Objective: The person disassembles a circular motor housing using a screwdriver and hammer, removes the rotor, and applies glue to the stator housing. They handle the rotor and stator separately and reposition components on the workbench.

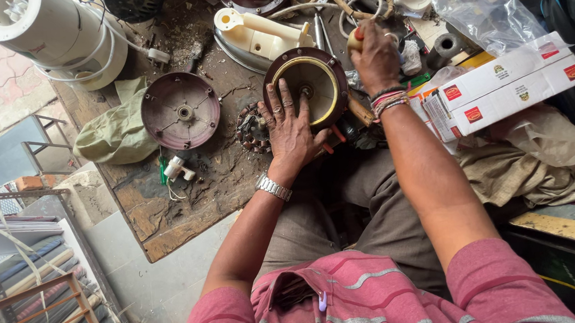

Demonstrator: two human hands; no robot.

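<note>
- A seated person steadies a round maroon motor housing (306,85) at the near edge of a cluttered wooden bench (167,207), open side up, its cream-rimmed inside showing.
- The left hand (289,128) lies flat and spread over the housing's near rim, fingers (285,99) reaching toward the centre hub; its grip is open and pressing, wrapped around nothing.
- The right hand (376,53) has a closed grip on a tool with an orange-and-cream handle (357,37); its working end is hidden behind the hand and the housing.
- A wound coil pack (252,128) sits just beside the housing on the left, partly under the left hand; a matching maroon cover (180,110) lies further left, apart.
- Judged from this view, the step goes best with the flat palm holding the housing from turning or tipping off the bench edge, and the tool kept square to whatever it bears on.
- Fingertips near the hub are better kept out of the tool's path.
- Red-and-white cartons (509,83) crowd the right elbow, leaving little swing room.
</note>
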